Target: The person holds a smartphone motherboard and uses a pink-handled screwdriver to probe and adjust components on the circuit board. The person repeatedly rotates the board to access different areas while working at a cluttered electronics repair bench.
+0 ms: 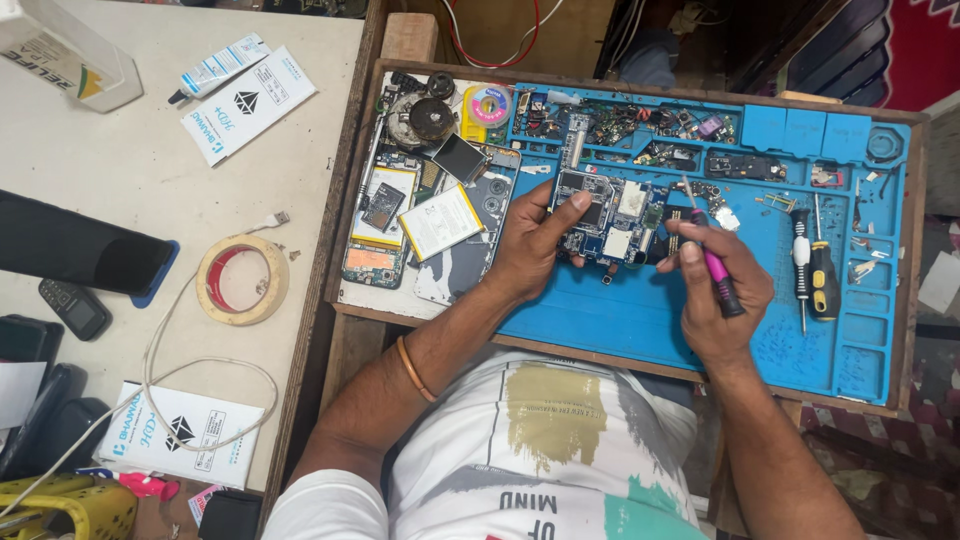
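- My left hand (pixel 535 245) lies in the centre of the frame, fingers spread and pressing down on a bare phone circuit board (pixel 610 218), which rests on the blue repair mat (pixel 640 320).
- My right hand (pixel 715 290) is closed around a pink-handled screwdriver (pixel 712 262), its tip pointing up toward the board's right edge.
- By my judgement the teardown is well along: the board is out of its phone, and an opened phone body (pixel 385 225) with a white-and-yellow battery (pixel 440 222) lies to the left. Work on the board itself looks unfinished.
- A black-and-yellow screwdriver (pixel 822 280) waits on the mat at the right, untouched.
- Upper left: a flat white rectangular packet (pixel 248 103) with blue lettering and a dark diamond mark, and a small white tube (pixel 218 68) just beside it.
- Lower left: a second white packet (pixel 180 435) of the same kind, with a white cable across it.
- Left of centre: a tape roll (pixel 242 280), cream with a red core.
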